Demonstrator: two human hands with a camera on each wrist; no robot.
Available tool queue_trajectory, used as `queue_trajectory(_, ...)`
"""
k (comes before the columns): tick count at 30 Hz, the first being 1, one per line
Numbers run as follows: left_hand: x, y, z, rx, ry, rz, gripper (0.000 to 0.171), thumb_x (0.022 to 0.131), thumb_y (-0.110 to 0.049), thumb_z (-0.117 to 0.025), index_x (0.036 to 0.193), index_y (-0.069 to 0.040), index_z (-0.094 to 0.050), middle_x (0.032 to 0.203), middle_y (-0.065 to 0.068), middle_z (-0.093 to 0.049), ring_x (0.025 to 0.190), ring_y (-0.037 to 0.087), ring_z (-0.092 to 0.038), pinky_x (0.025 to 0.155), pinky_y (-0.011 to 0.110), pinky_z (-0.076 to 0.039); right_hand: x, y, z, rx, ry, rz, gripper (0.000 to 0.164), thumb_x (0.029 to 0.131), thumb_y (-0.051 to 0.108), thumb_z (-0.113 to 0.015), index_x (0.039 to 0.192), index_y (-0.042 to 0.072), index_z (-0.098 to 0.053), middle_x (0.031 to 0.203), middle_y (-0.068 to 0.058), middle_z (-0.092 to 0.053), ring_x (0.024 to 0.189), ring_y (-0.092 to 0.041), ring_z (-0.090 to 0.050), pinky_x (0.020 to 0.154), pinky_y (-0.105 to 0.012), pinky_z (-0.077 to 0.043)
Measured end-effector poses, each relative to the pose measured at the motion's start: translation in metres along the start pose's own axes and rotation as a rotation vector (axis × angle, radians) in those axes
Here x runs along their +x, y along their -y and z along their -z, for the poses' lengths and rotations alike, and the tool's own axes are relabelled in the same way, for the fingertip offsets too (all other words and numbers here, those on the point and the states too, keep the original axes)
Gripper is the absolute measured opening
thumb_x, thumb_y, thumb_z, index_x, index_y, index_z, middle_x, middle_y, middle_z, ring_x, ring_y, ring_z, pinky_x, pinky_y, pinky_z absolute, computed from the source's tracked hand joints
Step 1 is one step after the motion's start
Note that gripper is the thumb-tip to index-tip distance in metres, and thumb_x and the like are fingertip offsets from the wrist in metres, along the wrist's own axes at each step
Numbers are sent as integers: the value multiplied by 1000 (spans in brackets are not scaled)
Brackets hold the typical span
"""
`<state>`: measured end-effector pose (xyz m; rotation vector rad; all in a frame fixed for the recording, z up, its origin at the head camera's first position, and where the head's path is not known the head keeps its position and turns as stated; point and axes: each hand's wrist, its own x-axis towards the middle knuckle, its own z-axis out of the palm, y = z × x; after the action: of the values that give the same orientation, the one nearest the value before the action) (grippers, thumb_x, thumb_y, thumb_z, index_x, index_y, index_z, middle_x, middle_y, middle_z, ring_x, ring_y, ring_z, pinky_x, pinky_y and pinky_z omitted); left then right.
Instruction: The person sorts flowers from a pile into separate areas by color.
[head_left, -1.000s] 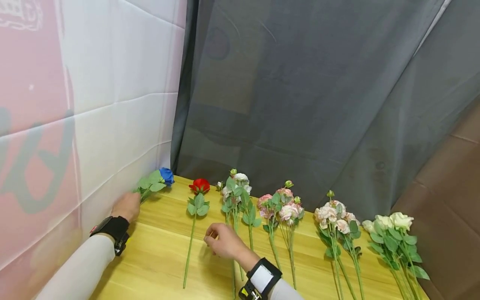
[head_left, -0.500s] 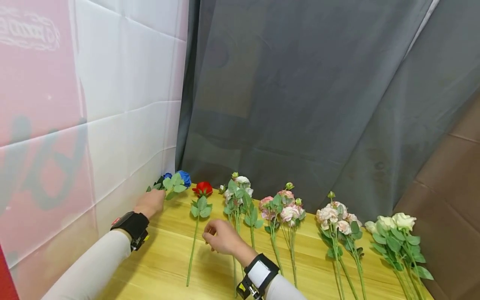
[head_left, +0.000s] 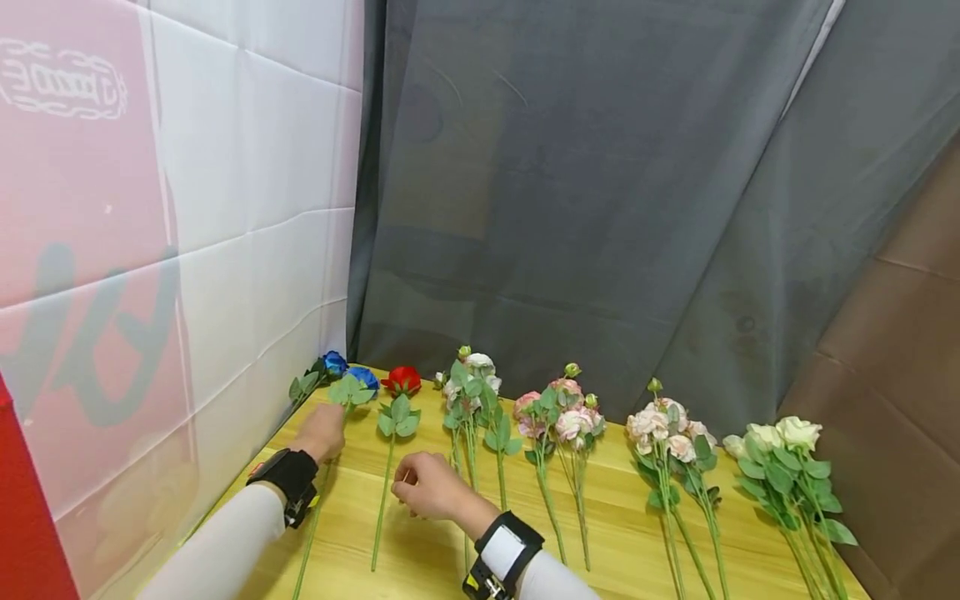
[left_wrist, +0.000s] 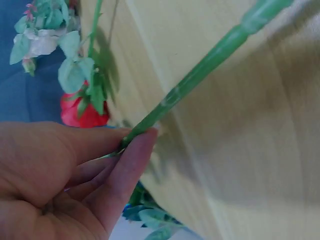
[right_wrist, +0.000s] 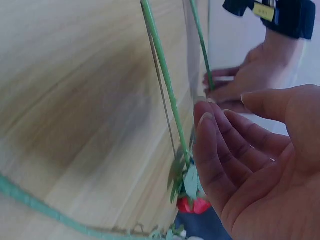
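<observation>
My left hand [head_left: 321,432] pinches the green stem [left_wrist: 195,77] of a blue rose [head_left: 364,379] between thumb and fingertips. That stem runs toward the front, over the wooden table. Behind it, by the left wall, lies another blue rose [head_left: 334,362], partly hidden. Just right of the held flower lies a single red rose [head_left: 403,380], its stem pointing toward me. My right hand [head_left: 431,486] hovers to the right of the red rose's stem, overlapping the white flowers' stems in the head view. Its fingers are loosely curled with nothing between them, as the right wrist view shows.
White flowers [head_left: 480,367], pink flowers [head_left: 576,423], pale pink flowers [head_left: 652,427] and cream roses [head_left: 798,433] lie in a row along the wooden table [head_left: 622,525]. A white cloth wall [head_left: 255,167] bounds the left, a grey curtain [head_left: 570,183] the back, brown cloth [head_left: 900,400] the right.
My left hand has moved right, away from the left wall, bringing the held blue rose close to the red one. The other blue rose is now uncovered. My right hand has barely shifted.
</observation>
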<state>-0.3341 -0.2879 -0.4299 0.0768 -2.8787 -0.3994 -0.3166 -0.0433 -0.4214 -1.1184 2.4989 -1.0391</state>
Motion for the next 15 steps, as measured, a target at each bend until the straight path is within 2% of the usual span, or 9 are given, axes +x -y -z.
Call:
queue_trajectory(3, 2, 3, -6, -39, -2, -5, 13, 84, 13, -64, 78, 2, -58, 78, 17, -63, 80, 33, -65, 73, 43, -54, 0, 4, -4, -45, 29, 2, 7, 97, 13, -66, 92, 9, -70, 68, 5, -60, 51, -9, -59, 51, -23, -46)
queue_trajectory(5, 1, 9, -5, -75, -4, -18, 15, 85, 8, -65, 74, 2, -57, 73, 13, -58, 74, 29, -61, 69, 41, -52, -2, 5, -5, -75, 39, 11, 8, 97, 14, -67, 91, 11, -71, 68, 6, -59, 53, -7, -56, 54, -23, -45)
queue_trajectory(8, 0, 25, 5, -118, -41, -26, 23, 87, 1, -64, 68, -3, -53, 66, 5, -49, 65, 23, -50, 62, 36, -44, -5, 2, -2, -114, 39, 17, 8, 97, 16, -67, 90, 11, -70, 70, 7, -59, 56, -6, -54, 56, -23, -44)
queue_trajectory(10, 0, 38, 13, -130, -70, -19, 25, 88, 1, -59, 65, -4, -51, 64, 5, -45, 62, 23, -45, 59, 35, -39, -9, -3, 2, -137, 23, 9, 9, 96, 16, -67, 89, 11, -70, 70, 8, -58, 57, -6, -52, 57, -23, -44)
queue_trajectory(13, -1, 56, 23, -119, -89, 11, 23, 91, 3, -55, 69, -3, -52, 67, 8, -47, 64, 25, -46, 61, 38, -41, -14, -10, 7, -150, 11, -6, 9, 96, 15, -67, 89, 11, -69, 70, 8, -58, 56, -6, -53, 56, -24, -45)
queue_trajectory(15, -3, 65, 25, -103, -66, 41, 20, 91, 3, -54, 71, 1, -53, 70, 13, -50, 67, 29, -49, 64, 42, -44, -17, -13, 8, -134, 20, -7, 9, 97, 15, -67, 89, 11, -70, 70, 8, -58, 55, -6, -54, 56, -24, -45)
